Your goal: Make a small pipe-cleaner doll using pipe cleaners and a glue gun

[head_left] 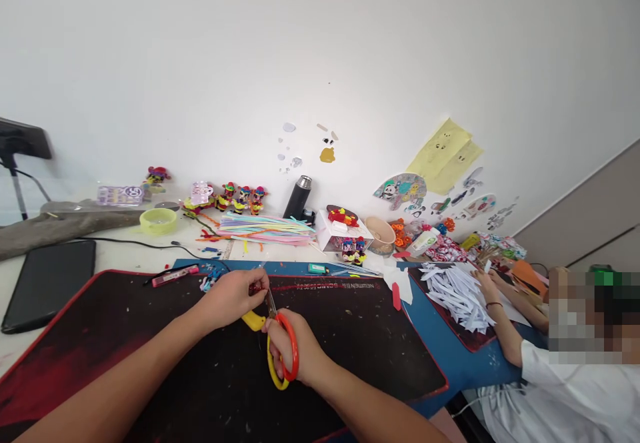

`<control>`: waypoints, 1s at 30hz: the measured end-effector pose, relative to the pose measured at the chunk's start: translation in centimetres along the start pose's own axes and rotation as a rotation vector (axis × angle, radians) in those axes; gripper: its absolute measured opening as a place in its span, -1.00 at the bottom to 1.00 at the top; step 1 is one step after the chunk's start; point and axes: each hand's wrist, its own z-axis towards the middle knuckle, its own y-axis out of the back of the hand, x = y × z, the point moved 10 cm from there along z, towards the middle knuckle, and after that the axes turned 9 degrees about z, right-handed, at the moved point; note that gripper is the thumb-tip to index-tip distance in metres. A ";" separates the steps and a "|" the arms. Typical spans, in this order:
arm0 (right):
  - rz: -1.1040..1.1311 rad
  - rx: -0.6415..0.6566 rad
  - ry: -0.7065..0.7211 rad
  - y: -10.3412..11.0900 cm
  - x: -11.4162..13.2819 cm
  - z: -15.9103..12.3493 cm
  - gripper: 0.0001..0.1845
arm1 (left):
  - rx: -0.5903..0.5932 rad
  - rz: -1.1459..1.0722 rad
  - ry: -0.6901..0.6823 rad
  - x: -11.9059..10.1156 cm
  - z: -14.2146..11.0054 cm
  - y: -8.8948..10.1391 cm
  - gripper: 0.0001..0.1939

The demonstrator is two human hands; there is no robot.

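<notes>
My left hand is closed in a pinch on a small dark red piece, mostly covered by the fingers. My right hand grips a pair of scissors with red and yellow handle loops. The scissor blades point up and away, close beside the left fingertips and the red piece. Just below the left fingers, a yellow piece shows between the two hands; what it is I cannot tell. Both hands are above the dark desk mat.
Pastel pipe cleaners, a black thermos, a yellow bowl and small figures line the back. A pink pen and tablet lie left. At right, another person's hand touches white paper strips.
</notes>
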 end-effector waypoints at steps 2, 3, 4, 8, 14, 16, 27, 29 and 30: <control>0.037 0.014 0.000 -0.1 0.1 -0.1 -0.54 | -0.015 0.024 0.004 0.1 0.0 0.2 -0.86; 0.059 0.024 -0.005 -0.2 0.2 -0.1 -0.54 | -0.026 0.032 0.009 0.1 0.0 0.5 -0.85; 0.080 0.032 -0.011 -0.2 0.3 -0.2 -0.54 | -0.039 0.034 0.015 0.2 0.0 0.7 -0.83; 0.077 0.022 -0.024 1.2 1.0 -0.4 -0.51 | -0.128 -0.015 0.035 0.5 -0.1 2.3 -0.81; -0.315 -0.011 0.040 5.0 2.7 -0.8 -0.51 | -0.168 -0.061 0.045 0.5 -0.1 2.9 -0.83; -0.660 -0.089 0.142 6.1 4.4 -1.0 -0.60 | -0.165 -0.060 0.053 0.6 -0.1 2.9 -0.83; -1.239 -0.191 0.178 7.3 7.8 0.3 -0.58 | -0.146 -0.106 0.084 0.7 -0.2 2.7 -0.80; -1.276 -0.153 0.167 7.4 7.8 0.6 -0.56 | -0.138 -0.114 0.087 0.6 -0.2 2.7 -0.79; -1.280 -0.138 0.167 7.4 7.8 0.7 -0.54 | -0.132 -0.115 0.085 0.5 -0.2 2.6 -0.78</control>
